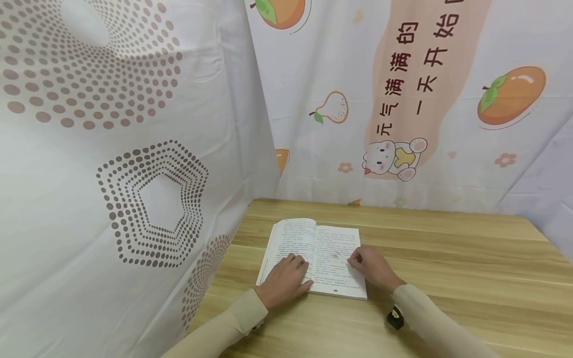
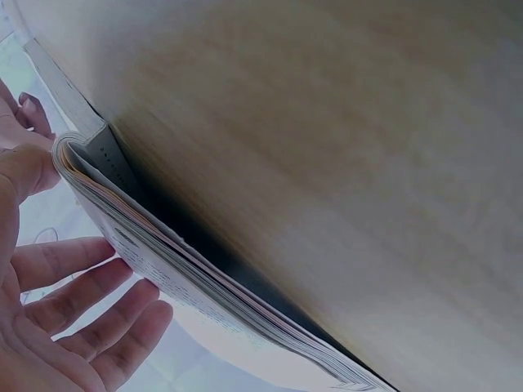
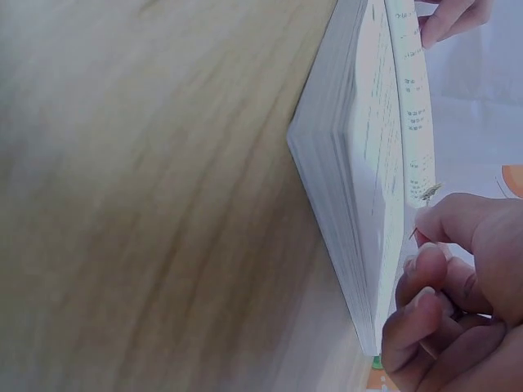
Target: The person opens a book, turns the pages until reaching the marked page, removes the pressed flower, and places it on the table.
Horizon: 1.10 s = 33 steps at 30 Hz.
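An open book (image 1: pixel 337 278) with printed pages lies on the wooden table. My left hand (image 1: pixel 286 279) rests on the lower part of its left page, the thumb near the spine at the bottom edge. In the left wrist view, the fingers (image 2: pixel 135 327) of that hand are spread and relaxed against the page. Over the right page's outer edge, my right hand (image 1: pixel 373 266) pinches a thin, sprig-like piece (image 3: pixel 431 193) between thumb and forefinger. Its tip looks greenish-tan, and a fine stem end pokes out below the thumb. Its exact kind is too small to tell.
The wooden table (image 1: pixel 447 258) extends to the right of the book. A white curtain with dotted patterns (image 1: pixel 165 204) hangs close on the left, and a fruit-printed cloth (image 1: pixel 322 159) hangs behind the table. A dark object (image 1: pixel 395 318) sits under the right cuff.
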Each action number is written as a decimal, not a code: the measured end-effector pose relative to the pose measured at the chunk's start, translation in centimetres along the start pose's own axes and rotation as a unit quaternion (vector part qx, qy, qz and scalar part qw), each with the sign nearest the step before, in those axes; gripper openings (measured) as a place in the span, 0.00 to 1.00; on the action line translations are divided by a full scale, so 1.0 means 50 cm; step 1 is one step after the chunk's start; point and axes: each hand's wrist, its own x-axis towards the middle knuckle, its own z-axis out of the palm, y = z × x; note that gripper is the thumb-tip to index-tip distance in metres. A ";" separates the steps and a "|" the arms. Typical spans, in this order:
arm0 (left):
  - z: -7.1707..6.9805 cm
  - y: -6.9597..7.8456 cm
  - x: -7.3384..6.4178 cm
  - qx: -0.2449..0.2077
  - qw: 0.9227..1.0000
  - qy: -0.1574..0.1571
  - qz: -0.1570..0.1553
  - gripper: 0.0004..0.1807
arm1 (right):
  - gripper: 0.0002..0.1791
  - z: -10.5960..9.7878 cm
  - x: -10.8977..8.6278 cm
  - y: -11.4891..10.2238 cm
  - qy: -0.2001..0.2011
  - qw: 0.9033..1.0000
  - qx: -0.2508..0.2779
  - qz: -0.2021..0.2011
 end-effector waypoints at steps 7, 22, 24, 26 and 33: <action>0.000 -0.001 -0.001 0.005 1.000 0.002 0.006 0.25 | 0.03 -0.008 -0.007 0.006 0.005 1.000 0.002 0.008; -0.006 -0.002 0.000 -0.001 1.000 -0.002 0.007 0.25 | 0.07 -0.035 -0.026 0.025 0.027 1.000 0.005 -0.012; -0.006 -0.001 0.000 -0.002 1.000 -0.001 0.008 0.25 | 0.07 -0.040 -0.030 0.028 0.027 1.000 0.009 -0.005; -0.007 -0.001 0.000 -0.001 1.000 -0.002 0.009 0.25 | 0.06 -0.044 -0.034 0.033 0.025 1.000 0.013 0.003; -0.005 -0.002 0.000 0.002 1.000 -0.003 0.008 0.24 | 0.03 -0.058 -0.047 0.051 0.037 0.999 0.017 0.008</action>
